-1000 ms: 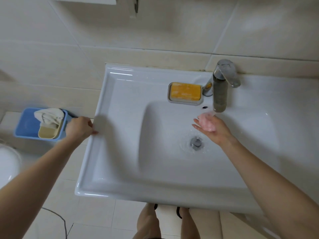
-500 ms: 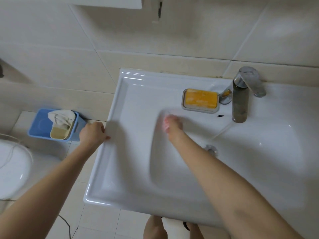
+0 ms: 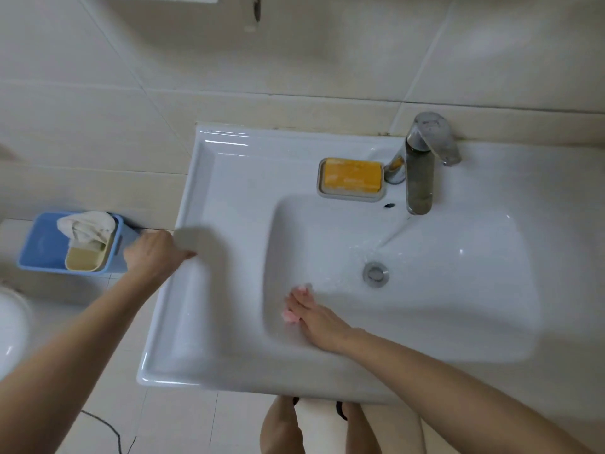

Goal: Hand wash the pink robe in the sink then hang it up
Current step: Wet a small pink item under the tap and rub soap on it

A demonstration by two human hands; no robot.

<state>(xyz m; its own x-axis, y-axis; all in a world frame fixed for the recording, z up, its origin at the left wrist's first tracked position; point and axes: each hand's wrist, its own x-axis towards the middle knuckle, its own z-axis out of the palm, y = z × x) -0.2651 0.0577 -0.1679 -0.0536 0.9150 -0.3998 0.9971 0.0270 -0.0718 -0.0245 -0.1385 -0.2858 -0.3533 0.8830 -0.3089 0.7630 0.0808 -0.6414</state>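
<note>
R hand [image 3: 322, 322] lies low in the sink [image 3: 183, 355] at 7 o'clock, fingers stretched flat, pressing a small pink cloth [image 3: 289, 317] on the basin wall. It's mostly hidden, so can't tell if that's the whole robe. L hand [image 3: 154, 257] grips the rim at 9, thumb on top.

Risks: tap [image 3: 419, 172] at 1 runs & the drain [image 3: 375, 272] looks unplugged, so nothing soaks. The glazed basin is wet & prob. slick, so the cloth could slide from under flat fingers toward the drain. Splash may reach the floor & the cord [image 3: 108, 427] at 7, a slip hazard.

Soap [image 3: 352, 175] sits in its dish at 11. Room: pale tiled wall & floor, blue bin [image 3: 42, 244] w/ a white rag at 9, toilet [image 3: 9, 326] edge beyond.
</note>
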